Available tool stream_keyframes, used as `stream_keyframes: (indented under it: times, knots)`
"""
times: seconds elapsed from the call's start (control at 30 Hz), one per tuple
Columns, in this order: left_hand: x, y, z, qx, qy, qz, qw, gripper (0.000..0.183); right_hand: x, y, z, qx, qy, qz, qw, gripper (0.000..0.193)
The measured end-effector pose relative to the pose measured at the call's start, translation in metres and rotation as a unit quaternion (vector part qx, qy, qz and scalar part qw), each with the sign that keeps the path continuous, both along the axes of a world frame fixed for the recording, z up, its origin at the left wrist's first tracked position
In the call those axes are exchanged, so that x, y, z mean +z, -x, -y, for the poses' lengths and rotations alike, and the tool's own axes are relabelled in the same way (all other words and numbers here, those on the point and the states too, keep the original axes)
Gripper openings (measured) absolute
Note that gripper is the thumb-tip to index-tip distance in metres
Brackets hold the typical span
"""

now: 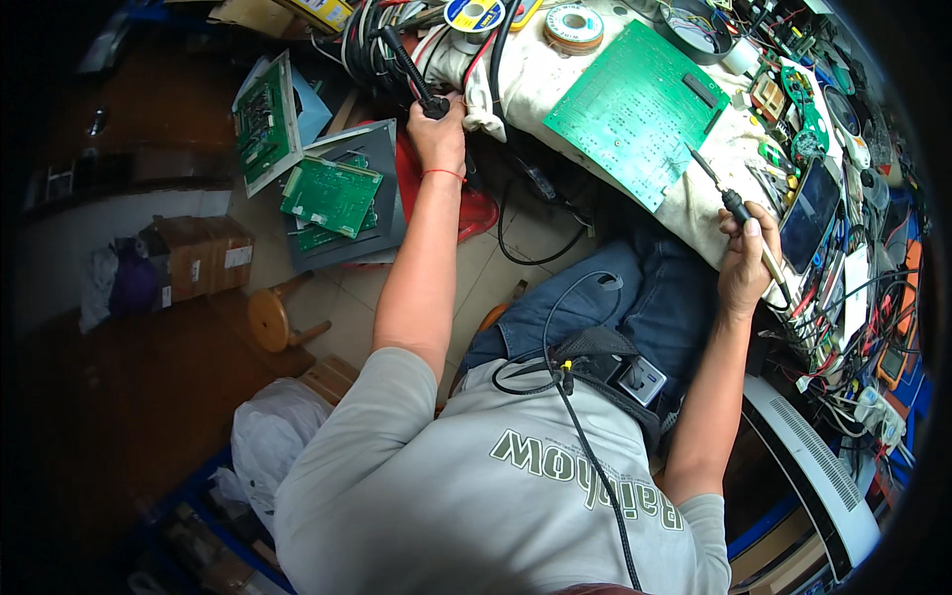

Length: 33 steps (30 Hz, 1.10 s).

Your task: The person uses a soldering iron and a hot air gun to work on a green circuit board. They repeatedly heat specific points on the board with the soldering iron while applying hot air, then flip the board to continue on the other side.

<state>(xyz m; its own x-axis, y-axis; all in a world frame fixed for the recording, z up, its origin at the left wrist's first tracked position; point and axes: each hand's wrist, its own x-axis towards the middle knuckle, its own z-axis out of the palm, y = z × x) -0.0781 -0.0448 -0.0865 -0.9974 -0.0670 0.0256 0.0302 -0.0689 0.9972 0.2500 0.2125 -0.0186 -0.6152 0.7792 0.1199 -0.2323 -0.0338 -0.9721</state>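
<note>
My right hand [751, 253] is closed around a soldering iron [735, 205], held like a pen with its metal tip pointing up and left. The tip is over or close to the lower right part of a large green circuit board [627, 114]; contact cannot be made out. This board lies on a whitish cloth [526, 94] covering the bench. Off to the left, my left hand [436, 132] is wrapped round the lower end of a black ribbed tool handle [408, 66], beside bundled cables and a fold of cloth. Its fingers are partly hidden.
Solder spools [573, 27] stand at the bench's far side. Parts, wires and a dark flat screen [811, 213] crowd the right. Several smaller circuit boards [332, 196] are stacked at left, near a red stool [478, 215]. A wooden stool [270, 319] and cardboard boxes [203, 256] stand lower.
</note>
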Motion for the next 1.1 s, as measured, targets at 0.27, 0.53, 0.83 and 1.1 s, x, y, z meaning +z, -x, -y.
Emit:
stream_keyframes:
  times: [0.27, 0.53, 0.83, 1.1]
  knots:
    - [0.001, 0.01, 0.006, -0.043, 0.064, -0.04, 0.996, 0.018, 0.001, 0.0, 0.0, -0.002, -0.017, 0.024, 1.0, 0.033]
    - [0.004, 0.023, 0.016, -0.082, 0.048, -0.086, 0.992, 0.018, 0.001, -0.002, -0.001, -0.002, -0.016, 0.025, 1.0, 0.033]
    - [0.079, -0.022, 0.066, -0.239, 0.083, 0.013, 0.967, 0.028, 0.005, -0.002, 0.006, -0.035, 0.029, -0.028, 0.999, 0.034]
    - [0.136, -0.111, 0.063, -0.45, 0.142, 0.031, 0.881, 0.033, 0.062, 0.014, 0.056, 0.061, -0.104, -0.083, 0.989, 0.032]
